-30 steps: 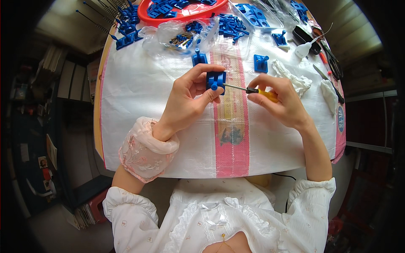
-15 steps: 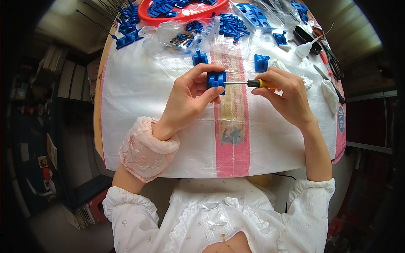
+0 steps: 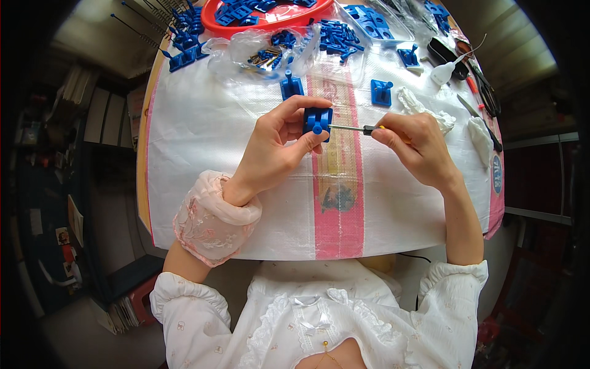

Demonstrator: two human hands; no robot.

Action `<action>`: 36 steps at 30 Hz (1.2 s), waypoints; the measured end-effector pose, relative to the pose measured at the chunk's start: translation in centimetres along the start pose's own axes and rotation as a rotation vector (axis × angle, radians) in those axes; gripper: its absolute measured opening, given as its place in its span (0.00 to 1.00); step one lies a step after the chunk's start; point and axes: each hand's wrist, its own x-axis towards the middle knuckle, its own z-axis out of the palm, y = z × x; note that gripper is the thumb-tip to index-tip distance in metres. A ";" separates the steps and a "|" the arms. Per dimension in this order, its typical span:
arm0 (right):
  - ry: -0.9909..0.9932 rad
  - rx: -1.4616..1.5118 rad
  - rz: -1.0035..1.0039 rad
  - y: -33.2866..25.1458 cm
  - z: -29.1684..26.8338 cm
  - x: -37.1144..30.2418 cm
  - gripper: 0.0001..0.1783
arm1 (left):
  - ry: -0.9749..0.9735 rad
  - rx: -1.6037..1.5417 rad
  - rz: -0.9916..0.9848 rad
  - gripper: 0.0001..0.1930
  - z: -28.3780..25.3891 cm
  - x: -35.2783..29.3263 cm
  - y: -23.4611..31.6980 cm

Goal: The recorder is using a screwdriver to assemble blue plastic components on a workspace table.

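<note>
Blue plastic bracket point(image 3: 318, 119) has shifted slightly right and toward the near edge of the worktop point(image 3: 142, 184) vs half a second ago. Screwdriver point(image 3: 348, 128) was about level, now tilts handle-down; most of its yellow handle is now hidden in the right hand point(image 3: 419, 146). Reads as a re-grip partway through driving; shaft still meets the bracket's right side, so contact looks kept. Tip itself hidden, can't confirm seating.

Hands: left point(image 3: 278, 140) pinches the bracket, thumb against fingers, above mid-worktop. Right is closed around the handle.

Farther out: crumpled tissue point(image 3: 410, 100) beyond the right hand; second bracket point(image 3: 292, 88) just past the left fingertips, third bracket point(image 3: 380, 93) right of it. White squeeze bottle point(image 3: 441, 74) near the right edge. Toward the far edge: clear bag with brass screws point(image 3: 265, 59), heap of blue pegs point(image 3: 337, 40), then red basin point(image 3: 273, 24).
</note>
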 end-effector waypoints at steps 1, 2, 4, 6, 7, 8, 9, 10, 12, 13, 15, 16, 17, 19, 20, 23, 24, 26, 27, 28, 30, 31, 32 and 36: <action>-0.022 -0.001 0.019 -0.1 -0.1 0.0 0.17 | 0.004 0.002 0.005 0.20 0.0 0.0 0.0; -0.043 0.036 0.028 0.1 0.0 -0.1 0.16 | 0.004 0.009 0.006 0.20 0.0 0.0 0.1; -0.083 0.110 0.047 0.6 0.3 -0.1 0.14 | 0.004 0.022 0.009 0.20 0.0 0.0 0.1; -0.119 0.179 0.086 0.2 0.1 0.0 0.15 | 0.002 0.040 0.005 0.20 0.0 0.0 0.2; -0.137 0.214 0.106 0.0 0.0 0.0 0.16 | 0.001 0.049 0.002 0.20 0.0 0.0 0.2; -0.162 0.244 0.145 -0.2 -0.1 0.1 0.16 | 0.004 0.052 0.003 0.20 0.0 0.0 0.2; -0.187 0.274 0.183 -0.3 -0.2 0.1 0.15 | 0.007 0.054 0.004 0.20 0.0 -0.1 0.1; -0.210 0.303 0.222 -0.4 -0.2 0.1 0.15 | 0.010 0.056 0.007 0.20 0.0 0.0 0.1; -0.112 0.341 0.151 -0.6 0.4 0.2 0.10 | 0.020 0.028 0.002 0.20 0.0 0.0 0.0; -0.064 0.360 0.116 -0.5 0.7 0.1 0.09 | 0.026 0.014 -0.001 0.20 0.0 0.0 0.0; 0.048 0.307 -0.006 0.1 1.3 0.3 0.09 | 0.019 0.009 0.005 0.20 0.0 0.1 0.0; 0.103 0.282 -0.067 0.4 1.4 0.3 0.11 | 0.018 0.007 0.007 0.20 0.0 0.0 0.0; 0.081 0.286 -0.031 0.2 1.2 0.3 0.13 | 0.015 0.009 0.005 0.20 0.0 0.0 0.0; 0.038 0.295 0.041 -0.4 0.4 0.2 0.15 | 0.009 0.014 0.001 0.20 0.0 -0.1 0.0; 0.031 0.268 0.014 -0.4 0.4 0.2 0.14 | 0.009 0.018 0.001 0.20 0.0 -0.1 0.0; 0.020 0.198 -0.030 -0.1 0.3 0.1 0.13 | 0.012 0.014 0.000 0.20 0.1 0.0 0.0; 0.020 0.185 -0.025 0.1 0.5 0.0 0.12 | 0.020 0.004 -0.004 0.20 0.2 0.1 0.0; 0.011 0.176 -0.027 0.2 0.7 0.0 0.11 | 0.033 -0.004 -0.010 0.20 0.2 0.0 0.0; 0.004 0.177 -0.032 0.2 0.7 0.0 0.10 | 0.034 -0.004 -0.011 0.20 0.2 0.0 0.0; -0.002 0.177 -0.035 0.2 0.6 -0.1 0.10 | 0.033 -0.006 -0.012 0.20 0.2 0.0 0.0; -0.023 0.179 -0.015 0.1 0.4 -0.2 0.09 | 0.035 -0.014 -0.006 0.20 0.2 0.0 0.1; -0.035 0.181 -0.006 0.1 0.4 -0.2 0.08 | 0.037 -0.018 -0.003 0.20 0.2 0.0 0.1; -0.050 0.198 0.002 0.1 0.3 -0.2 0.08 | 0.027 -0.011 0.000 0.20 0.2 0.0 0.0; -0.118 0.251 0.030 0.4 0.3 -0.2 0.07 | -0.017 0.021 0.014 0.21 0.1 0.0 0.2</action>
